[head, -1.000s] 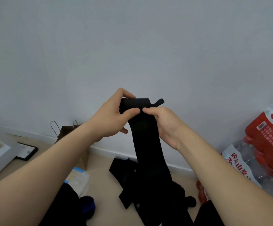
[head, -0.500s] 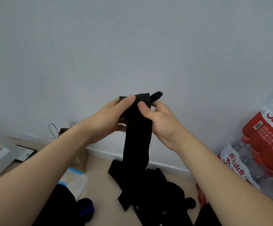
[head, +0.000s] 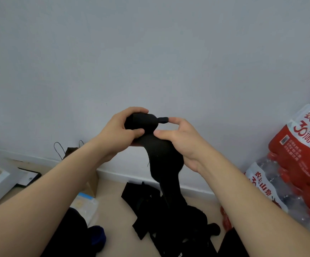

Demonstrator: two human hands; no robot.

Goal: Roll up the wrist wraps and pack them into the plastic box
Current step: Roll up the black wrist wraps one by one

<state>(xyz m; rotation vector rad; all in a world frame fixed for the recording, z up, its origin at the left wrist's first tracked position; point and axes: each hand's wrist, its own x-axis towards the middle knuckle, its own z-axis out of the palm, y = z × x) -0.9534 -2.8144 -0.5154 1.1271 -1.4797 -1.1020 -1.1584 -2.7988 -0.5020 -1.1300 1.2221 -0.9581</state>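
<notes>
- Beige floor (head: 113, 216) runs up to a pale wall (head: 150, 52).
- A heap of black wrist wraps (head: 178, 221) lies on the floor near the wall; one more wrist wrap (head: 166, 164) hangs down onto the heap from above.
- A clear plastic packet (head: 86, 204) with a blue strip lies left of the heap.
- A brown paper bag (head: 93, 188) stands left of the heap, against the wall.
- A flat black-framed thing (head: 29, 178) lies far left of the heap.
- Red-labelled, shrink-wrapped packs of water bottles (head: 296, 164) are stacked right of the heap.

Wrist wrap (head: 161, 156) top end, flat a second ago, now rolled between left hand (head: 120, 134) and right hand (head: 180, 140).
</notes>
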